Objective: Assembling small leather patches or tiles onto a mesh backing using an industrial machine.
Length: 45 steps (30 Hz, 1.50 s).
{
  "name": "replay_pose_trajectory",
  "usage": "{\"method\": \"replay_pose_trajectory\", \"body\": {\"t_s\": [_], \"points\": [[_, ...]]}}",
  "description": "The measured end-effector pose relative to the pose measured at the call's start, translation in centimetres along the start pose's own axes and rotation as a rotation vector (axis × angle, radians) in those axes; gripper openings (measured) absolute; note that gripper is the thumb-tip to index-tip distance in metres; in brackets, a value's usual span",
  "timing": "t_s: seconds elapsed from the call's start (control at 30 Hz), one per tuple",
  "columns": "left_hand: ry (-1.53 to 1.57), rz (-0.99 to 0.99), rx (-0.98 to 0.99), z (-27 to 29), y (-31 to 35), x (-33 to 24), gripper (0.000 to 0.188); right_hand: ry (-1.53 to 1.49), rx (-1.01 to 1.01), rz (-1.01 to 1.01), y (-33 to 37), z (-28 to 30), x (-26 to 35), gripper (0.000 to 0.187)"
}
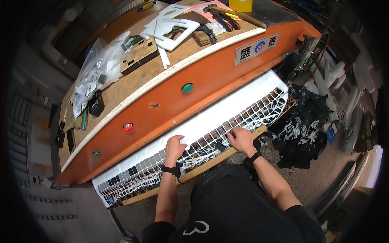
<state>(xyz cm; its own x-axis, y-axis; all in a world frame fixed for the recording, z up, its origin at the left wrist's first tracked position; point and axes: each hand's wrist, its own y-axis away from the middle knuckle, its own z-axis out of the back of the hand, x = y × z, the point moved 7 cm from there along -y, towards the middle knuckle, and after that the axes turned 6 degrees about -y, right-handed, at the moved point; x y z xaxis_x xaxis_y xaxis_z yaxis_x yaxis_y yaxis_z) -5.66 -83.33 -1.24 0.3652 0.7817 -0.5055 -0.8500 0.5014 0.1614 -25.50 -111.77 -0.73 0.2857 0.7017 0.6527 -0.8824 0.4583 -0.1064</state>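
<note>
Workshop clutter is filling the bkgd: a wooden-topped surface (133,83) is carrying a hammer (243,18), pliers (224,22) & a clear plastic bag (97,77), w/ an orange machine front (162,106) curving below. Under that, the white lattice (206,141) is lying along the near side of a white sheet (210,114), just beside a wooden strip (206,165), & 2 hands are working near its middle. L hand (176,146) is curling nearly closed, seemingly pinching a small white bit (184,142); R hand (240,139) is sitting part open, fingertips meeting the lattice, tho I can't tell if they're gripping anything.

What's worrying me? Those bars are looking thin, so an uneven pull btwn the 2 hands could be snapping or twisting them. A sharp tug could be popping dark pieces loose, or creasing the sheet if anything's sticking. R end is reaching near the black scrap pile (302,125), so snagging's poss. if it's swinging that way.

Looks-wise, the lattice is running long & narrow, white bars forming ladder-like cells, grey & black pieces showing btwn them, mottled brownish patches peeking thru. Finer joins are blurring, so I'm not calling those.
</note>
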Motion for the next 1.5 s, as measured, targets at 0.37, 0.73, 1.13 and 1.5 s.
{"method": "replay_pose_trajectory", "body": {"t_s": [0.37,0.73,1.13,1.5], "points": [[-0.036,-0.119,-0.064,-0.4,-0.5,0.5,0.030,-0.007,-0.015,0.042,0.0,0.1,0.5,0.030],[0.381,-0.048,0.018,0.3,1.1,-3.0,0.037,-0.007,-0.027,0.039,0.0,-0.3,-0.8,0.031],[-0.123,-0.119,-0.022,-1.2,-1.2,-3.7,0.044,-0.001,-0.030,0.049,0.2,-0.1,-0.5,0.032],[-0.020,-0.182,-0.051,-1.4,-1.3,-3.9,0.034,-0.022,-0.093,0.083,0.1,-0.1,-0.6,0.031]]}}
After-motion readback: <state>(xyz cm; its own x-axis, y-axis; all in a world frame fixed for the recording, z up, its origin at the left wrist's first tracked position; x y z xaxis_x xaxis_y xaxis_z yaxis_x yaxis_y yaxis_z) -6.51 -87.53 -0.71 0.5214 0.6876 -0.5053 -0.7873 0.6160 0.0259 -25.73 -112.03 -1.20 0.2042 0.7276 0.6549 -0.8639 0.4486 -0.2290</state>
